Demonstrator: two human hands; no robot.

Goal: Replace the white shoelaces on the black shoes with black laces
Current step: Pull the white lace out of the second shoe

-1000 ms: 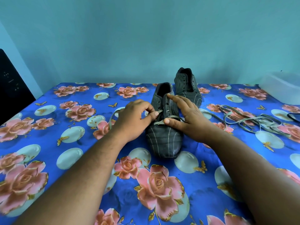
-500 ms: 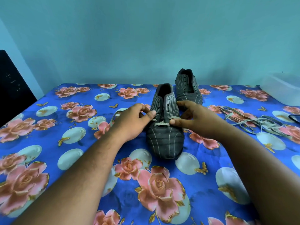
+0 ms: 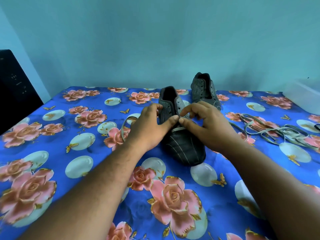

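A teal wall stood behind a bench (image 3: 52, 153) covered in blue rose-print cloth. Over the near shoe (image 3: 180, 135) the left hand (image 3: 149, 129) and right hand (image 3: 207, 125) met thumb to thumb, fingers curled; each grip appeared to pinch the pale lace (image 3: 178, 129) at its lowest crossing, though the pinch itself was too small to confirm. One tail of that lace looped out left of the shoe over the cloth. The far shoe (image 3: 204, 87) stood behind with bare eyelets, and a loose lace pile (image 3: 277, 134) lay well to the right. A dark cord end (image 3: 317, 126) showed at the right edge, possibly a black lace. The step looked like drawing the last white crossing out. It would go best with one hand steadying the shoe while the other pulled the lace straight out through one eyelet, keeping the tail free of snags.
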